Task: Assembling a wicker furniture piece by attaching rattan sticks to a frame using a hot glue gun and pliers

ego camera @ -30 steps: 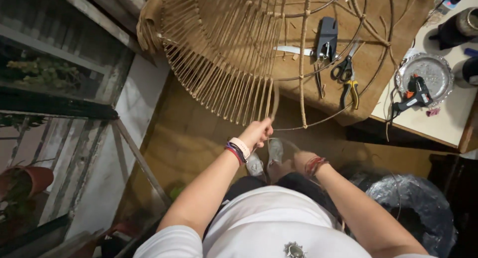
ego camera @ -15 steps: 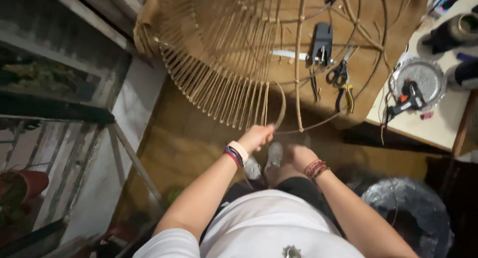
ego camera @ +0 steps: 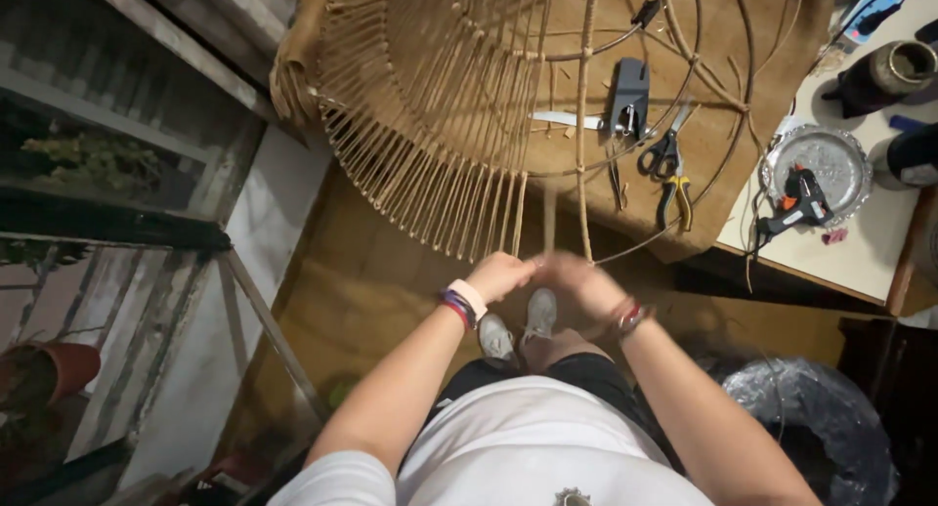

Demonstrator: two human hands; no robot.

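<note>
Left hand (ego camera: 500,274), right hand (ego camera: 578,279): closed together on rattan strand (ego camera: 549,221) | just below wicker frame (ego camera: 440,105) rim | light, springy, likely brittle | pinch near rim.

A brown cloth-covered worktable (ego camera: 762,66) carries a large woven rattan frame (ego camera: 440,105), a knife (ego camera: 567,121), scissors (ego camera: 662,154) and yellow-handled pliers (ego camera: 674,195). Beside it, a white table (ego camera: 860,257) bears a silver tray (ego camera: 840,154) holding a glue gun (ego camera: 796,203).
</note>
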